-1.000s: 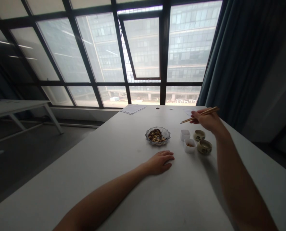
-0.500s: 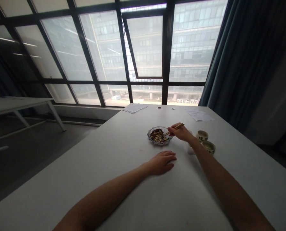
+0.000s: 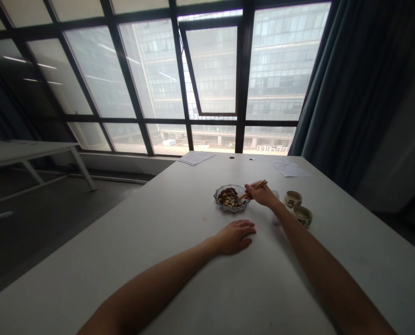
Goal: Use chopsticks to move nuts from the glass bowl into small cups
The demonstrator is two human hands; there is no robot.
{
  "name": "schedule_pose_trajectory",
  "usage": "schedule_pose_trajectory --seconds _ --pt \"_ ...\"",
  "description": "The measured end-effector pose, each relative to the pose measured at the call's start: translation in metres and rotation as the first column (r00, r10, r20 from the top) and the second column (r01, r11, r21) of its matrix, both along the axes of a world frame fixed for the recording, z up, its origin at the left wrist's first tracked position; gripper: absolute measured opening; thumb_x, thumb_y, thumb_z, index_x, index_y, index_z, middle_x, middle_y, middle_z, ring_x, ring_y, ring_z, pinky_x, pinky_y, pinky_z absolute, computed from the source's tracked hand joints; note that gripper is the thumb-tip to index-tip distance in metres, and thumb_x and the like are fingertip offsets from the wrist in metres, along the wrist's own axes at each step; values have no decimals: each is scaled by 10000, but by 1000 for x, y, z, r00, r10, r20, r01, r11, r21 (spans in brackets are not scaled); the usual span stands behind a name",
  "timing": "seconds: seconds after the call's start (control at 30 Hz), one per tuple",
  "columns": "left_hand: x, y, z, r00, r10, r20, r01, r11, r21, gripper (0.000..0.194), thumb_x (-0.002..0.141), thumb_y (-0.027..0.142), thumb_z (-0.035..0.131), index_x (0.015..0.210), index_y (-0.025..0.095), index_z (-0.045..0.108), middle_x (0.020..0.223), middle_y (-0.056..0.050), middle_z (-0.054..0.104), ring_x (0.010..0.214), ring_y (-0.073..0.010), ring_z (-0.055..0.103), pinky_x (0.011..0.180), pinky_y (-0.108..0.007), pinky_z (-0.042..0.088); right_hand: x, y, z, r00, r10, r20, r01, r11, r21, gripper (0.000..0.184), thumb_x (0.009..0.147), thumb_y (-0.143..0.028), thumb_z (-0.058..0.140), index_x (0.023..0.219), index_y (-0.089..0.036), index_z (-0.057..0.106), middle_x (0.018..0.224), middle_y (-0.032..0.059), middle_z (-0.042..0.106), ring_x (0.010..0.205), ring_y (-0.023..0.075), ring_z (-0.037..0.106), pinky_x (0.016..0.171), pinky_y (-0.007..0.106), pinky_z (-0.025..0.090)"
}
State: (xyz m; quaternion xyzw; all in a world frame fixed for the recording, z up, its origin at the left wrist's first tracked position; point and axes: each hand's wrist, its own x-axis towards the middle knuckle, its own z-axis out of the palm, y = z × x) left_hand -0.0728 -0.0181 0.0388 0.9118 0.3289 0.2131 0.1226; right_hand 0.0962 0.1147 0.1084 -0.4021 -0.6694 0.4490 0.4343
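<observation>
My right hand [image 3: 261,193] grips a pair of wooden chopsticks [image 3: 255,186]. Their lower tips reach into a clear glass bowl [image 3: 231,209], among mixed nuts or dried pieces [image 3: 228,196] in brown and pale tones. Whether the tips pinch a piece is too small to tell. On the white table [image 3: 179,218], nearer to me than the bowl, my left hand [image 3: 235,236] lies palm down with its fingers stretched out, holding nothing. Two small pale cups with dark characters stand right of the bowl: a farther cup [image 3: 293,199] and a nearer cup [image 3: 302,216], partly behind my right forearm.
Pale, partly hidden objects [image 3: 275,218] sit beside my right wrist. Paper sheets lie at the far left [image 3: 196,158] and a crumpled sheet [image 3: 291,168] at the far right. Windows and a blue curtain [image 3: 336,102] rise behind. Another white table [image 3: 29,151] stands to the left.
The chopsticks and my right hand have shifted very slightly, with the tips still in the bowl. My left hand rests in the same place.
</observation>
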Motion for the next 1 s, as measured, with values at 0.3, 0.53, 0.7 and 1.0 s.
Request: schedule_pose_trajectory --seconds 0.3,0.53,0.7,1.0 --pt "-1 -1 2 1000 1 2 -1 1000 -1 364 953 265 603 1315 229 626 1467 -94 582 1383 -269 521 1195 -409 385 3 -15 31 993 -100 -58 97 994 -58 321 911 -263 743 615 -159 674 638 84 744 547 200 743 568 263 649" --pt "-1 0 1 1000 7 -7 -7 1000 -15 379 955 266 613 1332 231 621 1479 -91 572 1395 -268 510 1198 -410 381 49 -38 88 981 -192 -37 192 981 -15 248 945 -297 721 762 -129 717 772 145 780 687 240 788 685 303 676" --pt "-1 0 2 1000 13 -15 -13 1000 -20 380 959 268 611 1337 230 620 1476 -92 573 1399 -267 504 1200 -405 381 99 -49 112 947 -319 31 319 948 -3 227 920 -322 742 768 -155 724 782 139 782 680 259 787 664 328 683" --pt "-3 0 1 1000 11 -25 -12 1000 -19 376 971 271 599 1344 223 614 1482 -93 568 1415 -268 485 1209 -412 369 124 -20 94 896 -428 122 429 903 21 256 918 -264 725 692 -149 686 673 137 750 607 261 771 574 300 665"
